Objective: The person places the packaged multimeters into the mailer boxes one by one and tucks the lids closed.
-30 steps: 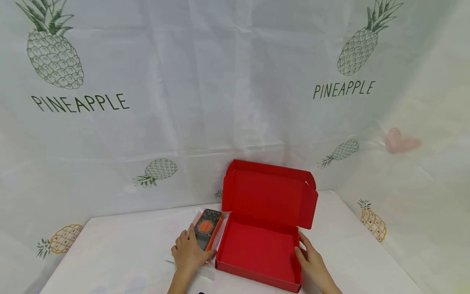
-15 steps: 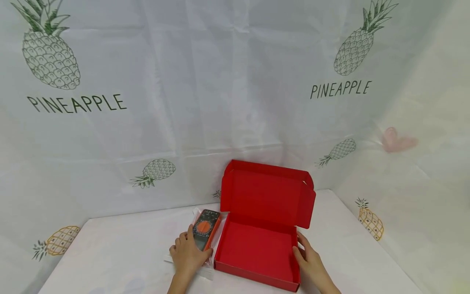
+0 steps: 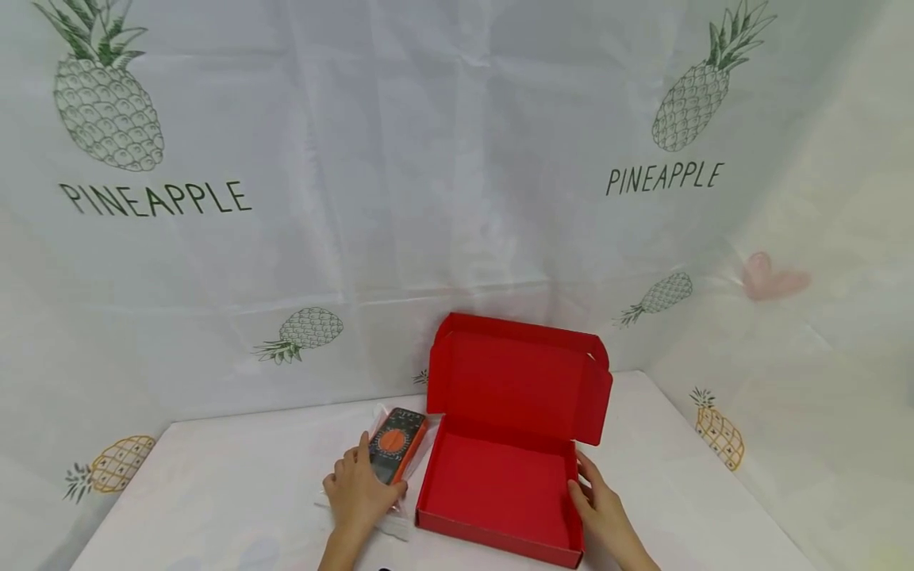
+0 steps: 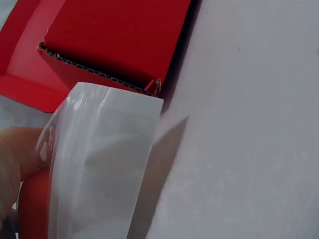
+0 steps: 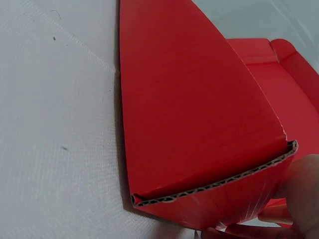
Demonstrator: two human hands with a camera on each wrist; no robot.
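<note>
A multimeter (image 3: 395, 442) with a dark face, an orange dial and orange sides lies on the table with its display end nearest the person. My left hand (image 3: 359, 493) grips it across that end, thumb on the right side and fingers on the left. Clear plastic bag film shows around it; the bag's flat end (image 4: 107, 164) juts out past the thumb in the left wrist view. To the right stands a red cardboard box (image 3: 500, 493), lid raised and inside bare. My right hand (image 3: 605, 507) holds its right wall, thumb at the top edge and fingers outside, partly hidden.
The box's raised lid (image 3: 516, 377) leans back close to a white curtain (image 3: 400, 198) printed with pineapples. Everything stands on a white-covered table (image 3: 243, 484). A small dark object (image 3: 384, 569) peeks in at the bottom edge.
My left hand and the multimeter have shifted slightly left and toward me, widening the gap to the box. The right hand keeps its hold on the box wall.
</note>
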